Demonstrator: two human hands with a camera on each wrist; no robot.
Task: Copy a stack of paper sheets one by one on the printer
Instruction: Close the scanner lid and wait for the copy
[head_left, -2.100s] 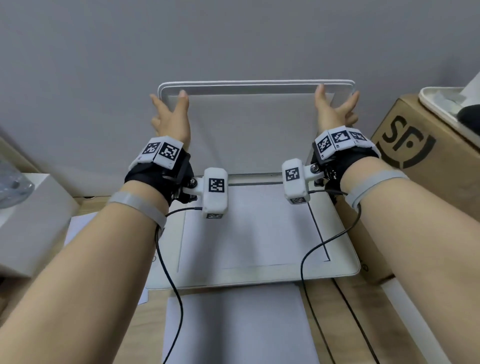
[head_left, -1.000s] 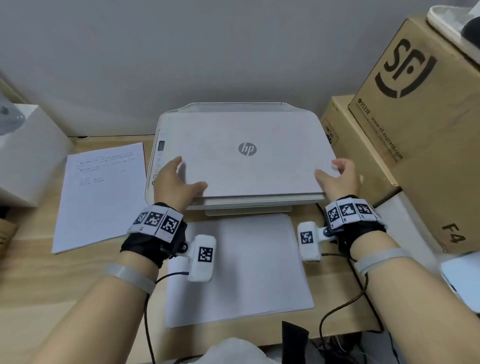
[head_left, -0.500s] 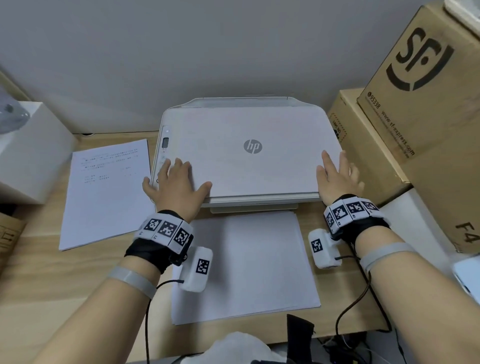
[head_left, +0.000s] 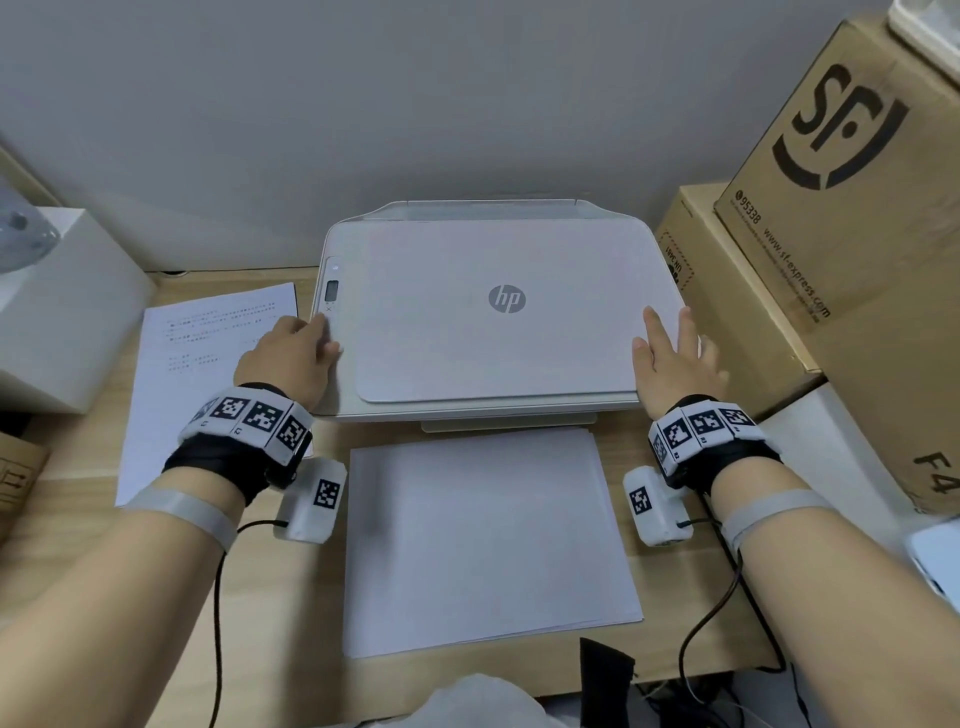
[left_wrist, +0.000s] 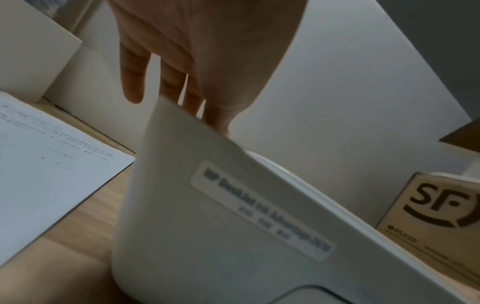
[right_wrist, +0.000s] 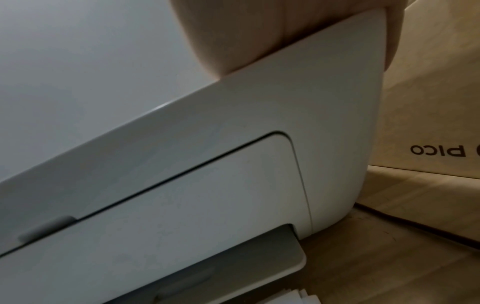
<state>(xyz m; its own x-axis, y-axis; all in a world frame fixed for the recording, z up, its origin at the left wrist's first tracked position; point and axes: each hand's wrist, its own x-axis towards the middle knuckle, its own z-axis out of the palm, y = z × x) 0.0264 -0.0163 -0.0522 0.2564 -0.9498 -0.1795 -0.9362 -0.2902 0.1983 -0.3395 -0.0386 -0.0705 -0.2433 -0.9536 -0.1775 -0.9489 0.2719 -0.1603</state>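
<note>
The white HP printer (head_left: 467, 358) sits mid-desk with its lid down. My left hand (head_left: 291, 353) lies at the printer's front left corner, and its fingertips touch the button strip (head_left: 331, 291) beside the lid. In the left wrist view the fingers (left_wrist: 166, 78) reach straight over the printer's edge (left_wrist: 207, 236). My right hand (head_left: 670, 358) lies flat on the lid's front right corner; the right wrist view shows only its palm (right_wrist: 259, 30) above the printer front (right_wrist: 233, 144). A blank paper stack (head_left: 488, 535) lies before the printer. A printed sheet (head_left: 208, 374) lies left of it.
Two cardboard boxes (head_left: 857, 234) are stacked close against the printer's right side. A white box (head_left: 62, 301) stands at the far left. Black wrist cables (head_left: 727, 597) trail over the wooden desk (head_left: 62, 545) near its front edge.
Both hands lowered the raised lid until it shut. Since then my left hand has slid left off the lid to the button strip. My right hand stays flat on the lid.
</note>
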